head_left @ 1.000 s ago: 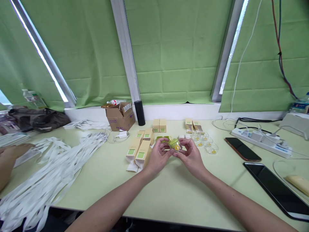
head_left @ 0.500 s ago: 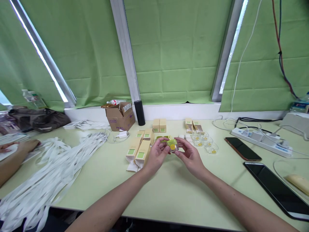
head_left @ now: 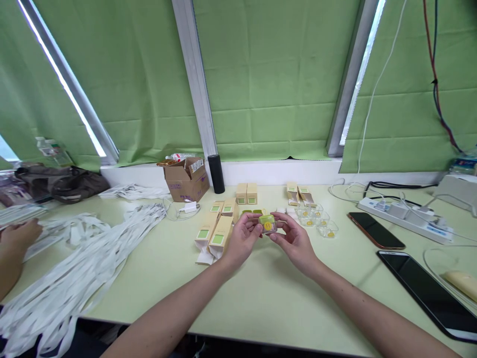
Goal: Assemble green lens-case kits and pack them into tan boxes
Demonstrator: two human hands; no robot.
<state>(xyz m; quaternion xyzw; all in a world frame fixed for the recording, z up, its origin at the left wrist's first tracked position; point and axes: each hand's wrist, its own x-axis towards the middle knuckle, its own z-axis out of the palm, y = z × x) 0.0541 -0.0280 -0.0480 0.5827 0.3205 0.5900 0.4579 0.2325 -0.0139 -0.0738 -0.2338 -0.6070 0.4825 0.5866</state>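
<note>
Between both hands is a small clear jar [head_left: 269,226] with a green lid [head_left: 266,218] and a round yellow label facing me. My left hand [head_left: 243,238] pinches its left side with thumb and fingers. On the right side, the thumb and fingers of my right hand [head_left: 293,239] grip it too. The lid sits on top of the jar, held just above the table. Several clear containers [head_left: 307,222] with yellow labels stand to the right of my right hand. Beyond my fingers lie other green lids [head_left: 247,212], partly hidden.
Cream boxes [head_left: 221,232] with green squares lie left of my hands; more stand [head_left: 246,193] behind. White straps [head_left: 97,263] spread across the left, near another person's hand [head_left: 20,236]. A cardboard box [head_left: 186,180], black cylinder [head_left: 216,174], power strip [head_left: 406,219], phone [head_left: 375,230] and tablet [head_left: 428,293] surround the workspace.
The green lid, tilted before, now looks more level on the jar. My hands stay almost in place. The other person's hand at the left has shifted left.
</note>
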